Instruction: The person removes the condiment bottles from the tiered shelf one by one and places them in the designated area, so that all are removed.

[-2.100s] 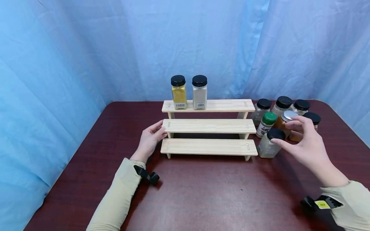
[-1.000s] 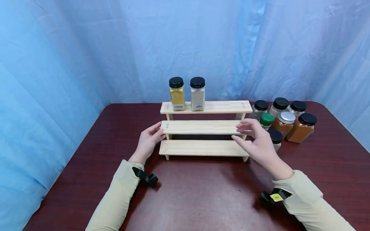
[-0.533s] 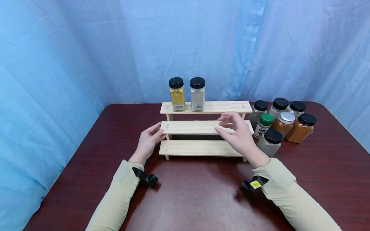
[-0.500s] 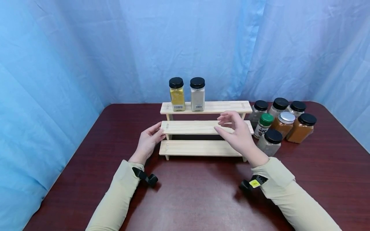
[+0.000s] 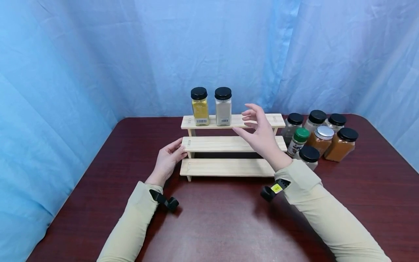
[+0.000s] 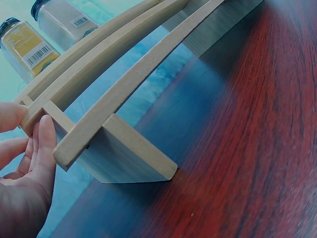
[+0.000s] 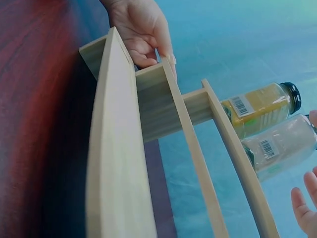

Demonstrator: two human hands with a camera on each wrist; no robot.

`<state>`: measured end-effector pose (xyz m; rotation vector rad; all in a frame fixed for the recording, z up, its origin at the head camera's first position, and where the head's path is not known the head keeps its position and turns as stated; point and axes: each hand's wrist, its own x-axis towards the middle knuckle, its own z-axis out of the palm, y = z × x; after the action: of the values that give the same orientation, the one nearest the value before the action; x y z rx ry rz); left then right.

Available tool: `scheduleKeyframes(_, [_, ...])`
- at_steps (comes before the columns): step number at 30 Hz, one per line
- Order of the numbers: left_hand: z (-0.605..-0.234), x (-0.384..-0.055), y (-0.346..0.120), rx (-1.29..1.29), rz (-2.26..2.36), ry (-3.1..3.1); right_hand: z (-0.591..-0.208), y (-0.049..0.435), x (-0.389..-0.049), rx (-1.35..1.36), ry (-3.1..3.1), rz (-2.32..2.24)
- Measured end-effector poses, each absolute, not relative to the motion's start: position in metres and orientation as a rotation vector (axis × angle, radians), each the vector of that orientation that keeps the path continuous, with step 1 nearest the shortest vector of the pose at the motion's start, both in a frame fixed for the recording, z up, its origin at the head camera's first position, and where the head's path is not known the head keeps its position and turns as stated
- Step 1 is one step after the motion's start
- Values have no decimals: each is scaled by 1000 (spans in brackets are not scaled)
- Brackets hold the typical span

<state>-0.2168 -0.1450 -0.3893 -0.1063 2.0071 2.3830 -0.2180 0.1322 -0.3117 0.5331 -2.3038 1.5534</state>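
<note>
Pinches the wooden rack (image 5: 216,144) by its left end with the left hand (image 5: 166,162); holds the right hand (image 5: 261,138) with fingers spread wide. Has, left of those spread fingers, a pale-filled jar (image 5: 223,110), then a yellow-filled jar (image 5: 200,109), both on the top shelf (image 5: 237,119), and to the fingers' right, 7 lidded jars (image 5: 319,143).

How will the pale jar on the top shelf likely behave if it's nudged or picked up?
The pale jar is taller than wide and stands on a narrow top shelf, so a high push could tip it. Its flat sides suggest it would slide rather than roll. It looks stiff, and its smooth, clear surface may be slippery.
</note>
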Motion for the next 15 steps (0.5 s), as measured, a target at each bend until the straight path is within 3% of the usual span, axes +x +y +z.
scheduleKeyframes(15, [-388, -216, -144, -110, 2397, 1995, -298, 125, -244, 480, -2455, 1521])
